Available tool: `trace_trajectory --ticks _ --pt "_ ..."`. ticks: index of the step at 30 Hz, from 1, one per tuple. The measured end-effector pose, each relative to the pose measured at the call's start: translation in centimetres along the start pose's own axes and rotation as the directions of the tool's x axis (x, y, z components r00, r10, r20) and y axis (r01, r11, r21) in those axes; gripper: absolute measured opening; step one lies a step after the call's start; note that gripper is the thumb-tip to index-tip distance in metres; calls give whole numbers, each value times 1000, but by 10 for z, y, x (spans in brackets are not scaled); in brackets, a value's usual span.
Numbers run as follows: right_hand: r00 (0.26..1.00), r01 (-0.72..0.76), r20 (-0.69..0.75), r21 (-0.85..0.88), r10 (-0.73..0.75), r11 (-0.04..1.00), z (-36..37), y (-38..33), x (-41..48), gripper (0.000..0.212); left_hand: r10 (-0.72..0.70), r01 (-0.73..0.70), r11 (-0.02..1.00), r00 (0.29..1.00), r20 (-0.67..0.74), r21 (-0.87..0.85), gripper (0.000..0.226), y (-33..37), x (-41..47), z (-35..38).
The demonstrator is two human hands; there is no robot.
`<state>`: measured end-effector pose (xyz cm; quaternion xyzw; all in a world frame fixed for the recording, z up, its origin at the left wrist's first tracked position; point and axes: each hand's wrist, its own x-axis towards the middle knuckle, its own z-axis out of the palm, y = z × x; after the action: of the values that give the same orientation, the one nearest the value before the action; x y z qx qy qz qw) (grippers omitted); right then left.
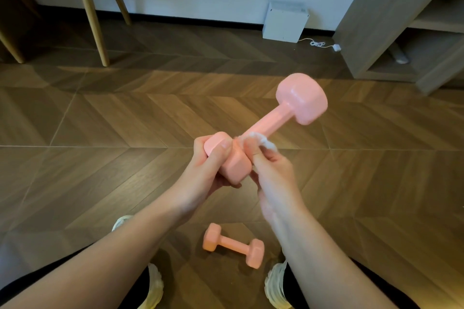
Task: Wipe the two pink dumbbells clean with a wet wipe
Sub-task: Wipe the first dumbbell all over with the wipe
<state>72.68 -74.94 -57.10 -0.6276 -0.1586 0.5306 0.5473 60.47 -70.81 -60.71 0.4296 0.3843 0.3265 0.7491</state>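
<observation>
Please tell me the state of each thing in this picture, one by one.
Held dumbbell: in the air, tilted, its near head gripped by the left hand.
Wet wipe: crumpled, pinched by the right hand against that dumbbell's handle.
Second dumbbell: lying on the floor, untouched.
Cable: loose on the floor.

Smooth, faintly glossy pink dumbbells [283,113]; matt chevron wood-grain floor [125,113].

Pink is being shown by the held dumbbell [276,118] and the six-o'clock dumbbell [233,246], white by the wipe [266,142], brown chevrons by the floor [125,120].
</observation>
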Motion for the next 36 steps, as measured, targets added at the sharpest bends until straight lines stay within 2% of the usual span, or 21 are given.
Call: trace_trajectory --ticks 3,7,10,15,17,22,27,32,36 --pt "1000 17 -2 23 -17 1000 1 -5 3 45 10 -10 1000 1000 12 -7 59 8 -2 -3" --pt "988 71 -150 162 -46 984 -19 -31 20 38 -33 35 999 999 39 -42 66 8 -4 -5" --pt "987 45 -162 147 -21 988 -23 -31 23 37 -67 69 997 996 59 -41 74 7 -5 -5" --pt "999 -25 -37 3 25 1000 3 7 6 46 -25 25 998 1000 -5 64 61 11 -4 -4" --pt "998 -27 -54 -31 25 999 4 5 7 36 -31 31 995 999 8 92 69 13 -4 -5" --pt "980 45 -197 158 -13 986 -18 -30 27 24 -44 43 999 999 16 10 79 12 -9 -6" --pt "989 -52 -122 213 80 976 -21 -28 29 24 -73 73 996 997 -2 -52 74 7 -11 -5" --pt "991 35 -133 100 -22 994 -22 -22 28 23 -101 100 989 995 -8 -108 76 8 -10 -1" --pt "993 75 -91 37 -71 997 -24 -19 26 22 -82 80 994 996 -28 -76 76 13 -7 0"
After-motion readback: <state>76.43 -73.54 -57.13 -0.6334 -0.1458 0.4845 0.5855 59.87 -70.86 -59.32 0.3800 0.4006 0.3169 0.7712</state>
